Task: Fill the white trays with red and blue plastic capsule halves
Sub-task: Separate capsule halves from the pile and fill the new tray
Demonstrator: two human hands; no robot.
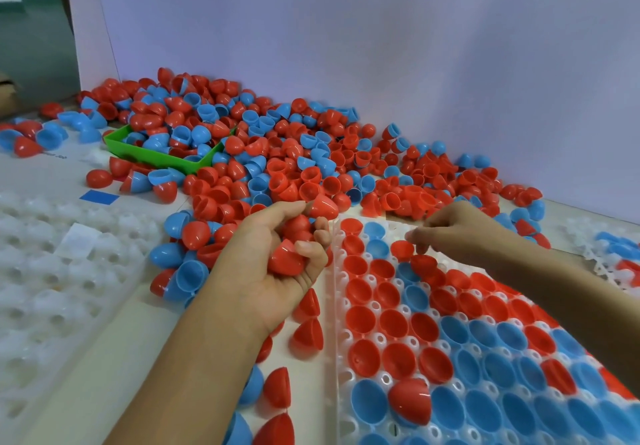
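Left hand (pixel 277 264) is palm-up in the middle of my view, fingers curled around a clutch of red plastic capsule halves (pixel 289 259); one more red half (pixel 322 206) sits pinched at the tips of its thumb and forefinger. Right hand (pixel 450 228) reaches in from the right, hovering over the far end of the white plastic tray with round sockets (pixel 337 306). Its fingers are bunched downward just above a red half seated in a socket (pixel 401 249), but whether they're pinching anything I cannot tell; the fingertips are blurred.

The tray runs from the centre to the near right, and most of its sockets are filled: red halves open side up in the left columns and far rows, blue plastic capsule halves (pixel 485 406) towards the near right. One red half lies dome-up on the near rows (pixel 410 399).

Far behind the hands, a big loose heap of red and blue halves (pixel 277 154) spreads along the pale wall (pixel 346 29), partly burying a green plastic bin (pixel 159 157). More halves lie scattered on the table between the tray and a stack of unfilled white trays at left (pixel 52 271). A small blue square of tape (pixel 99 197) sits on the table far left.
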